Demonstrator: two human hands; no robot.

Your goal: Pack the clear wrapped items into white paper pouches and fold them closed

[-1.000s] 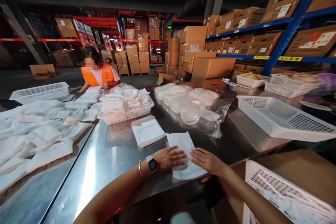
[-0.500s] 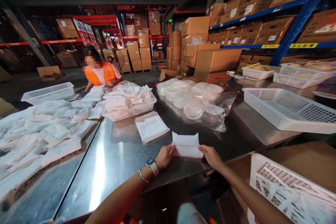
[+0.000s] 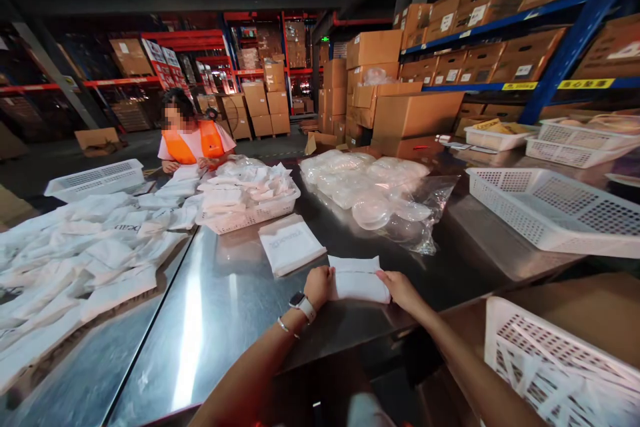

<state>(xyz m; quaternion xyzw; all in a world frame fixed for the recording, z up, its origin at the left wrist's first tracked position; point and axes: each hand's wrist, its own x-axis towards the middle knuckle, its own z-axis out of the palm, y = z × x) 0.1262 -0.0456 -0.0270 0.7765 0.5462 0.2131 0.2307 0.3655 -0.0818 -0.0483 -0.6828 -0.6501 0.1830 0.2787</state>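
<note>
Head view: both hands hold a folded white bag flat on the steel tabletop, near its front edge. Left hand, with a watch on the wrist, has its fingers closed on the bag's left end. Right hand has its fingers pinched on the bag's right end.

Just beyond the bag, to the left, lies a small stack of flat white bags. Behind that stands a white basket heaped with more white packets. To the right of it a clear plastic sack of round clear lids sprawls over the tabletop. An empty white basket sits tilted at the right, and another is close at the lower right. Loose white bags cover the left side. At the far end a person in an orange vest works, with cardboard boxes stacked behind.
</note>
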